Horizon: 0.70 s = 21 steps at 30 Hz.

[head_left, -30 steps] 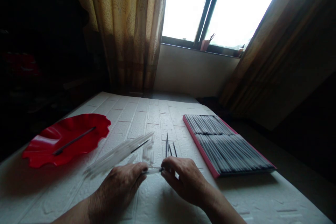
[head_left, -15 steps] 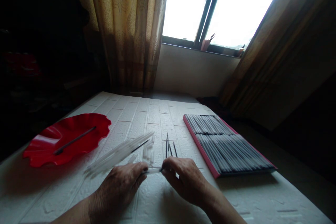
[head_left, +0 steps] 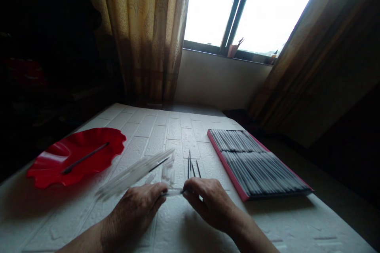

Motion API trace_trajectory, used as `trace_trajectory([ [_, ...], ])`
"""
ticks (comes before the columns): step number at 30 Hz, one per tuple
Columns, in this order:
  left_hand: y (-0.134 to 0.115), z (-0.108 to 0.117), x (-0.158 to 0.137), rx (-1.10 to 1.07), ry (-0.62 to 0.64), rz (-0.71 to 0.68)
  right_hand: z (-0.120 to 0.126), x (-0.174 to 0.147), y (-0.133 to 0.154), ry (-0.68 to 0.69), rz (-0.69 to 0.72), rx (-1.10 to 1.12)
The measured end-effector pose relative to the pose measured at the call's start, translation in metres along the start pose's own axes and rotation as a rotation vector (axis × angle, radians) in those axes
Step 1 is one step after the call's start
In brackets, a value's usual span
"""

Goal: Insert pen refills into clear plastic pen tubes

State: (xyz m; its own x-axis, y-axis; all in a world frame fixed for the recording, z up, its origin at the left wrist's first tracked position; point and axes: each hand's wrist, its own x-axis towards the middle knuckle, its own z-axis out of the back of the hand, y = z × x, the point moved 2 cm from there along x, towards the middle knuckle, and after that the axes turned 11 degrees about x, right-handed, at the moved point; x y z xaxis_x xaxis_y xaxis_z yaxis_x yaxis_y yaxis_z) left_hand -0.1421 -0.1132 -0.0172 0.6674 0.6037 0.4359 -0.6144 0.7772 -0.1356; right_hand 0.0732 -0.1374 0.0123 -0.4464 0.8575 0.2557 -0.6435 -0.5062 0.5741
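Translucent stick (head_left: 174, 192): between our hands, left of the box (head_left: 243, 193).
Left hand (head_left: 141, 203): pinching stick.
Right hand (head_left: 206, 197): pinching stick, nearer box.

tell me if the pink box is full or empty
Full, or nearly: two rows of thin grey sticks lie packed across the pink box.
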Motion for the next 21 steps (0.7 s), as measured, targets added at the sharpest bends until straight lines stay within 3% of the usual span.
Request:
trace_trajectory([
  [21,-0.0005,0.0015,0.0016,0.007,-0.012,-0.008,-0.0017,-0.0008,-0.0013,-0.016,0.003,0.006],
])
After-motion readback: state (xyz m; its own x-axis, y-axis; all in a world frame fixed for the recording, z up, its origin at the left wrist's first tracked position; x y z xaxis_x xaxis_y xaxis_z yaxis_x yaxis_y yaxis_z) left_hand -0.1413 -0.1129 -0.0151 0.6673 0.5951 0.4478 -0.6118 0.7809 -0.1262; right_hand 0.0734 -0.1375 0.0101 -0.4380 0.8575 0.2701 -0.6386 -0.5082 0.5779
